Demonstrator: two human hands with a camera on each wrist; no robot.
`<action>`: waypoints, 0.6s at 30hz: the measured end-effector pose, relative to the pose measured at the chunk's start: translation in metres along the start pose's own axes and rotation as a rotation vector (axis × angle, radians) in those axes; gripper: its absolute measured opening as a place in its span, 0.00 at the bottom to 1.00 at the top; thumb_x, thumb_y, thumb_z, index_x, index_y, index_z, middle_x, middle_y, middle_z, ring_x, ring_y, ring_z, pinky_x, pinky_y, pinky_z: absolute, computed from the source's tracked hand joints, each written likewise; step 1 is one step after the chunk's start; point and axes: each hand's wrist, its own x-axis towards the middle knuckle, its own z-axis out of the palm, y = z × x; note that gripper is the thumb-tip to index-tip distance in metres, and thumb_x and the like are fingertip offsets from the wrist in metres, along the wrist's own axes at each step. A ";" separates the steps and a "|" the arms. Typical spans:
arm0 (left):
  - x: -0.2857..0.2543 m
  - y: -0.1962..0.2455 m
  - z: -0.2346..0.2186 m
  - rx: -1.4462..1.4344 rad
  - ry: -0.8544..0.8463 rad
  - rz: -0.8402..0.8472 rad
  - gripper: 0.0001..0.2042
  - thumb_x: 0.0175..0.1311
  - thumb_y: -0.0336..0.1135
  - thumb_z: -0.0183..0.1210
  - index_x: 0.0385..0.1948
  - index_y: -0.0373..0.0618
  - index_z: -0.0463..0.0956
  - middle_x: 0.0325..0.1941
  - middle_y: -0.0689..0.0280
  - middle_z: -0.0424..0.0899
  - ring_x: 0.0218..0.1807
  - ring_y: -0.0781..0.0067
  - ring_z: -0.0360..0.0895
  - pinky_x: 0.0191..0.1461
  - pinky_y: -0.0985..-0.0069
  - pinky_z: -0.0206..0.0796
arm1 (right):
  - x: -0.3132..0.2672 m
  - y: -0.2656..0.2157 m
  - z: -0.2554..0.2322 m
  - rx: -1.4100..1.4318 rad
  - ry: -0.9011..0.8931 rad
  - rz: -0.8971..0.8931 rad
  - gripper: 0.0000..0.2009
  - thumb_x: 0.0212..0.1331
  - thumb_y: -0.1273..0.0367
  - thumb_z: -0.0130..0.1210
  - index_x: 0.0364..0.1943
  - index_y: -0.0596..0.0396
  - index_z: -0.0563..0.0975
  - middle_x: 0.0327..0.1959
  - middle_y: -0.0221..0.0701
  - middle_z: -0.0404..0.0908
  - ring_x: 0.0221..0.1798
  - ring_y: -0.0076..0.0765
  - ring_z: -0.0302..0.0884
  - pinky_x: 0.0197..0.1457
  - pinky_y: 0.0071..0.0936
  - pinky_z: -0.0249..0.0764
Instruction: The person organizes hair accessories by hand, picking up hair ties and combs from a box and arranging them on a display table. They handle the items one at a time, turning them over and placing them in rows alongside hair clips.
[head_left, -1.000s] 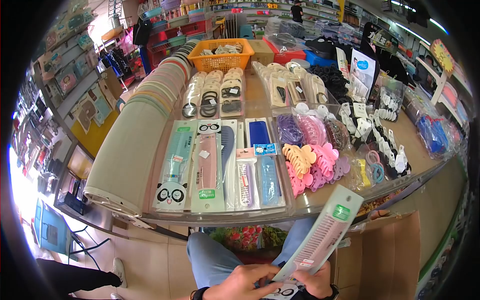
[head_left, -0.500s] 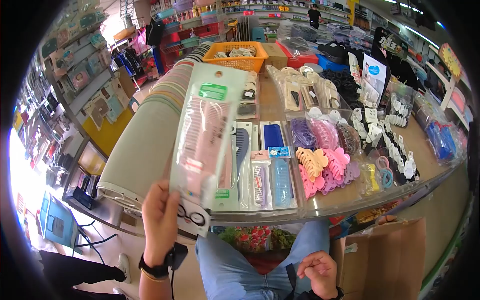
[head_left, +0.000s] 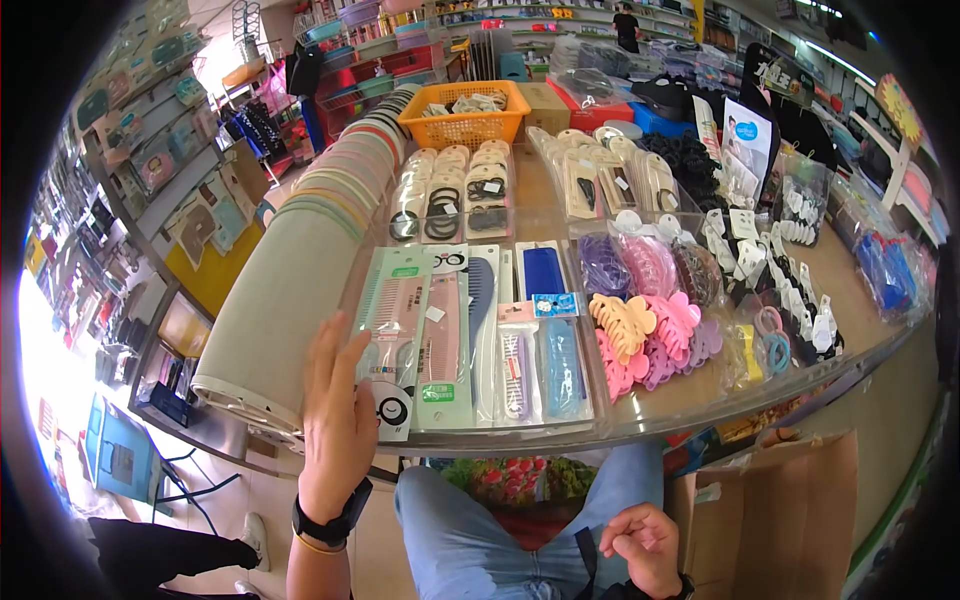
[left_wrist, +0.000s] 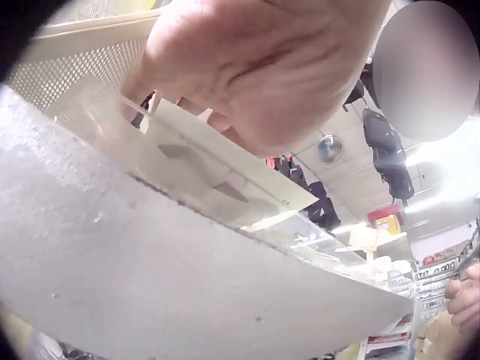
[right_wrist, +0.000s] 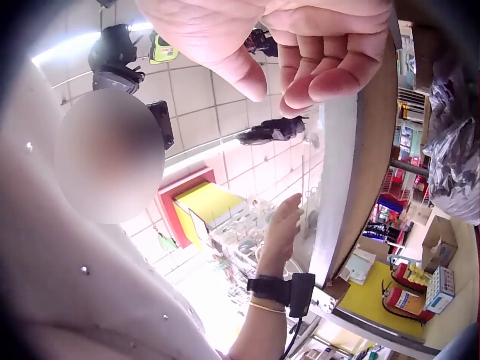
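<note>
The left hand rests flat, fingers straight, on the packaged pink comb lying at the table front edge. The right hand sits loosely curled, empty, above the lap.

On the display table, packaged combs lie in a row along the near edge. Just right of them sits a heap of claw clips. Behind the combs lie carded hair ties, and behind those, at the far end, stands a basket. A stack of mats runs along the table's left side. The left hand rests at the near edge, on the leftmost comb pack. The right hand lies below the table, beside a cardboard box.
</note>
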 end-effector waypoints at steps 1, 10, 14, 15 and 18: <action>0.002 0.002 -0.004 0.001 -0.100 0.064 0.20 0.55 0.20 0.44 0.52 0.41 0.65 0.60 0.51 0.63 0.62 0.50 0.59 0.62 0.65 0.53 | 0.004 0.000 0.003 0.029 -0.032 -0.002 0.10 0.51 0.80 0.54 0.39 0.63 0.71 0.33 0.34 0.77 0.33 0.24 0.74 0.35 0.18 0.70; 0.000 -0.004 -0.002 0.016 -0.499 0.121 0.22 0.61 0.44 0.45 0.53 0.39 0.66 0.61 0.50 0.61 0.64 0.47 0.55 0.65 0.59 0.46 | 0.001 -0.016 0.012 -0.009 0.041 0.028 0.06 0.55 0.77 0.51 0.36 0.60 0.71 0.29 0.32 0.76 0.30 0.22 0.71 0.34 0.17 0.67; 0.002 -0.006 0.005 0.040 -0.478 0.143 0.25 0.60 0.44 0.47 0.55 0.37 0.63 0.62 0.48 0.60 0.64 0.46 0.53 0.65 0.57 0.45 | 0.001 -0.010 0.003 -0.041 0.050 0.006 0.09 0.56 0.75 0.51 0.41 0.61 0.71 0.28 0.35 0.77 0.28 0.27 0.72 0.32 0.19 0.68; 0.002 -0.005 0.005 0.041 -0.483 0.149 0.25 0.60 0.44 0.47 0.55 0.37 0.63 0.62 0.48 0.60 0.64 0.46 0.53 0.65 0.57 0.45 | 0.001 -0.009 0.000 -0.034 0.053 0.009 0.09 0.52 0.78 0.51 0.39 0.61 0.71 0.29 0.35 0.76 0.30 0.27 0.73 0.34 0.20 0.70; 0.003 0.003 0.002 0.105 -0.526 0.135 0.25 0.59 0.43 0.47 0.56 0.36 0.62 0.62 0.48 0.59 0.66 0.47 0.51 0.66 0.61 0.43 | 0.002 -0.010 -0.008 -0.061 0.075 0.004 0.09 0.49 0.81 0.50 0.37 0.61 0.70 0.29 0.36 0.76 0.31 0.27 0.74 0.35 0.21 0.71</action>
